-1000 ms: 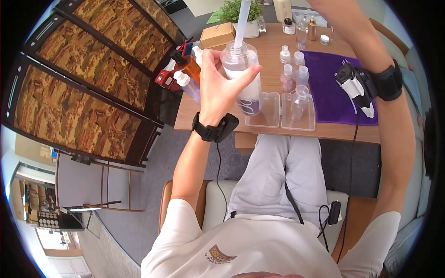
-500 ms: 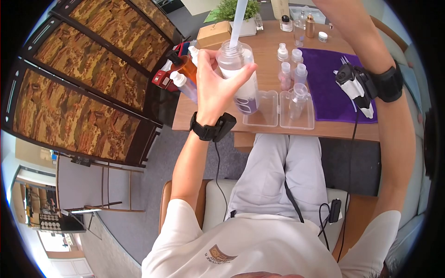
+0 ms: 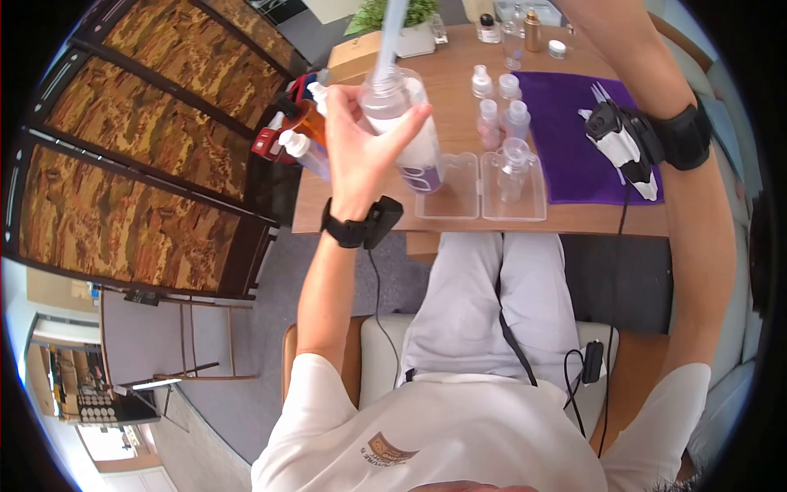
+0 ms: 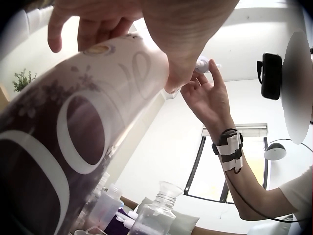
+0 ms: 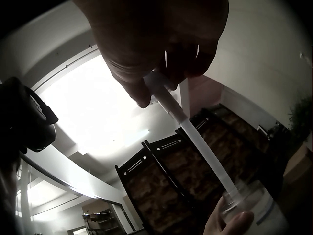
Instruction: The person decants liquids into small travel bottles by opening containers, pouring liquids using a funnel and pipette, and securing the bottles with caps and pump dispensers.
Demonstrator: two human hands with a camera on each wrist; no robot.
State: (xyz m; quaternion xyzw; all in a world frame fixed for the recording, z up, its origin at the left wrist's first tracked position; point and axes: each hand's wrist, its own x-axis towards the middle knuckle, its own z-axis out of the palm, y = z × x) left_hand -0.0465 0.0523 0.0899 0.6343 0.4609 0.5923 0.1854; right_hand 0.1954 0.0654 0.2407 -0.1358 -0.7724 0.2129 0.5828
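In the head view my left hand (image 3: 361, 160) grips a tall white and purple bottle (image 3: 422, 152) around its upper part, thumb on the near side. The cap is off, and a translucent pump tube (image 3: 390, 41) slants up from its neck. My right hand (image 4: 208, 100) is raised high above the bottle, beyond the top of the head view. Its fingers pinch the pump head (image 5: 157, 84), and the tube's lower end overlaps the bottle mouth (image 5: 235, 196) in the right wrist view. Large pale lettering shows on the bottle in the left wrist view.
A small clear bottle with a funnel (image 3: 515, 153) stands in an open clear case (image 3: 447, 205). Several small bottles (image 3: 489, 123) stand beside a purple cloth (image 3: 566, 156). Left of my hand are an amber pump bottle (image 3: 305, 123) and a white-topped bottle (image 3: 303, 152). A potted plant (image 3: 414, 37) stands behind.
The head view has swung a little, so the table's things appear further left and up. The bottle and tube have shifted slightly left too. Both hands keep their holds.
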